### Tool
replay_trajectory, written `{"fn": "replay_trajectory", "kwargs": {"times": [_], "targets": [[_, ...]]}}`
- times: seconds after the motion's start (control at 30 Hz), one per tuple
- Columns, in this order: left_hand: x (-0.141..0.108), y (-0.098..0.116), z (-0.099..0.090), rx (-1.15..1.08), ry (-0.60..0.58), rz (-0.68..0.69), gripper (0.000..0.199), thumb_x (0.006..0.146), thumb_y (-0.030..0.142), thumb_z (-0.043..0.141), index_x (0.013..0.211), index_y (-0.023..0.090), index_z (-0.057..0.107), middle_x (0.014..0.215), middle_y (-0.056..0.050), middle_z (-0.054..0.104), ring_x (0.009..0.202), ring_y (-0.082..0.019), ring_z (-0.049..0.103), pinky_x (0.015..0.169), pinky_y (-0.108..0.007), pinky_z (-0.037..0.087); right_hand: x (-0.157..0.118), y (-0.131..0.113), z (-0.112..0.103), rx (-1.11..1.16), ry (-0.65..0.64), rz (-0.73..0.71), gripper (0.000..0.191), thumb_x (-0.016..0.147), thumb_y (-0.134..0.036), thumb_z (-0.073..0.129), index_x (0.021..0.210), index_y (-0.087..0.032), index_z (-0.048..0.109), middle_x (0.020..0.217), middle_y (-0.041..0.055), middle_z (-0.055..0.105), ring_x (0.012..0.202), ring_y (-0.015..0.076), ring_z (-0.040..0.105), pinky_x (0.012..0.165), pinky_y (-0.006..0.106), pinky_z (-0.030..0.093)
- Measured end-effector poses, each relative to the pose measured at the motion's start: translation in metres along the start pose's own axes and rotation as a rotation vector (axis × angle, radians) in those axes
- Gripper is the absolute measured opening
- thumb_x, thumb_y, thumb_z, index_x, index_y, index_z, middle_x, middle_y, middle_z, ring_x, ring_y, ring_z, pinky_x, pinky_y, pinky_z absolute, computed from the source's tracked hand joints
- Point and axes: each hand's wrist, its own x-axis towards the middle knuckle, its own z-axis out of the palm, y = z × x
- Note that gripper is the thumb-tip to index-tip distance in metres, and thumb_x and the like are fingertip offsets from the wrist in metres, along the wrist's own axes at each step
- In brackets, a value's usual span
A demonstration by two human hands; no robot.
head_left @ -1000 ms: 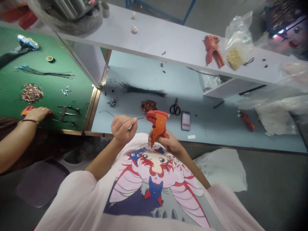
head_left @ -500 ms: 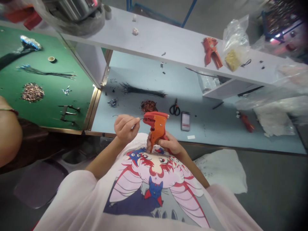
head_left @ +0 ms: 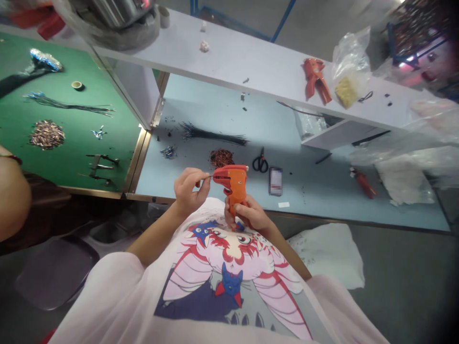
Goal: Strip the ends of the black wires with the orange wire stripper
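Light is soft and even, with a faint shadow across the blue surface. Pinkish glare shows upper right; wide-angle edges bow, blur and darken. The phone is pixelated.

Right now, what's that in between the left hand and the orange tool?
A short bit of dark wire runs from the left hand to the orange tool; the head view shows it.

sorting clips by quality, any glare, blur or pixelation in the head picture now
Head view: pinkish glare at upper right; phone screen pixelated; far-right plastic sheeting soft. Same head view: orange-red tool fairly clear, but the wire at the left hand is only a thin line.
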Motion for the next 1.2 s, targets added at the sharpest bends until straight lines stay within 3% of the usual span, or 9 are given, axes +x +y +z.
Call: {"fn": "replay_trajectory", "kwargs": {"times": [0.17, 0.33, 0.43, 0.53, 0.63, 0.73, 0.93, 1.03, 1.2], "targets": [[-0.004, 0.0, 0.001, -0.075, -0.168, -0.148, 0.01, 0.084, 0.016, 0.053, 0.088, 0.016, 0.062, 0.068, -0.001, 0.059, 0.058, -0.009, 0.049, 0.055, -0.021, 0.04, 0.003, 0.005, 0.0, 0.097, 0.075, 0.018, 0.027, 0.084, -0.043, 0.056, 0.08, -0.018, 0.047, 0.05, -0.0084, 0.04, 0.034, 0.0045, 0.034, 0.036, 0.018, 0.032], [-0.009, -0.008, 0.003, -0.033, -0.183, -0.223, 0.011, 0.083, 0.017, 0.054, 0.087, 0.015, 0.064, 0.067, 0.0, 0.058, 0.057, -0.008, 0.048, 0.057, -0.021, 0.039, 0.007, 0.013, -0.024, -0.008, 0.002, 0.007, 0.046, 0.078, -0.055, 0.057, 0.1, -0.015, 0.05, 0.082, 0.0061, 0.058, 0.065, 0.0158, 0.058, 0.062, 0.032, 0.048], [-0.011, -0.014, 0.003, 0.004, -0.137, -0.306, 0.011, 0.083, 0.018, 0.055, 0.084, 0.016, 0.065, 0.067, 0.0, 0.06, 0.057, -0.008, 0.049, 0.058, -0.021, 0.04, 0.017, 0.03, -0.06, -0.343, 0.212, -0.011, 0.049, 0.081, -0.057, 0.049, 0.107, -0.015, 0.047, 0.089, 0.0076, 0.058, 0.076, 0.019, 0.057, 0.067, 0.033, 0.047], [-0.013, -0.019, 0.003, 0.016, -0.067, -0.341, 0.01, 0.083, 0.019, 0.056, 0.084, 0.016, 0.066, 0.073, -0.002, 0.065, 0.067, -0.01, 0.057, 0.067, -0.023, 0.046, 0.03, 0.057, -0.096, -1.093, 0.51, 0.159, 0.043, 0.086, -0.045, 0.045, 0.115, -0.014, 0.046, 0.098, 0.0105, 0.059, 0.087, 0.0216, 0.055, 0.077, 0.035, 0.043], [-0.014, -0.019, 0.002, 0.022, -0.084, -0.293, 0.008, 0.081, 0.019, 0.059, 0.083, 0.018, 0.067, 0.083, -0.004, 0.067, 0.081, -0.013, 0.061, 0.077, -0.028, 0.048, 0.036, 0.085, -0.118, -1.498, 0.478, 0.281, 0.044, 0.08, -0.034, 0.056, 0.116, -0.01, 0.051, 0.11, 0.0173, 0.057, 0.103, 0.0276, 0.049, 0.091, 0.04, 0.034], [-0.014, -0.017, 0.003, 0.101, -0.121, -0.227, 0.007, 0.079, 0.021, 0.061, 0.081, 0.02, 0.068, 0.089, -0.005, 0.066, 0.086, -0.016, 0.061, 0.08, -0.033, 0.048, 0.039, 0.104, -0.125, -1.542, 0.416, 0.318, 0.043, 0.075, -0.028, 0.061, 0.113, -0.009, 0.057, 0.11, 0.0196, 0.057, 0.107, 0.0304, 0.045, 0.096, 0.043, 0.026], [-0.02, -0.015, 0.005, 0.257, -0.115, -0.054, 0.006, 0.075, 0.02, 0.065, 0.079, 0.024, 0.068, 0.092, -0.005, 0.065, 0.093, -0.02, 0.058, 0.086, -0.039, 0.044, 0.048, 0.092, -0.115, -1.558, 0.48, 0.323, 0.046, 0.078, -0.035, 0.06, 0.117, -0.012, 0.054, 0.127, 0.0204, 0.048, 0.118, 0.0339, 0.038, 0.099, 0.047, 0.023], [-0.024, -0.015, 0.01, 0.193, -0.153, -0.007, 0.01, 0.077, 0.017, 0.062, 0.084, 0.022, 0.067, 0.093, -0.006, 0.065, 0.089, -0.017, 0.059, 0.083, -0.035, 0.045, 0.045, 0.06, -0.089, -1.24, 0.526, 0.097, 0.038, 0.087, -0.038, 0.049, 0.116, -0.015, 0.052, 0.108, 0.0128, 0.061, 0.102, 0.0249, 0.052, 0.094, 0.041, 0.033], [-0.03, -0.005, 0.021, 0.059, -0.339, -0.03, 0.012, 0.083, 0.018, 0.053, 0.082, 0.018, 0.065, 0.083, -0.005, 0.062, 0.074, -0.012, 0.057, 0.069, -0.024, 0.048, 0.026, 0.009, -0.04, -0.945, 0.309, -0.235, 0.023, 0.091, -0.038, 0.045, 0.087, -0.02, 0.058, 0.085, 0.0037, 0.063, 0.08, 0.0173, 0.057, 0.077, 0.03, 0.041]]}}
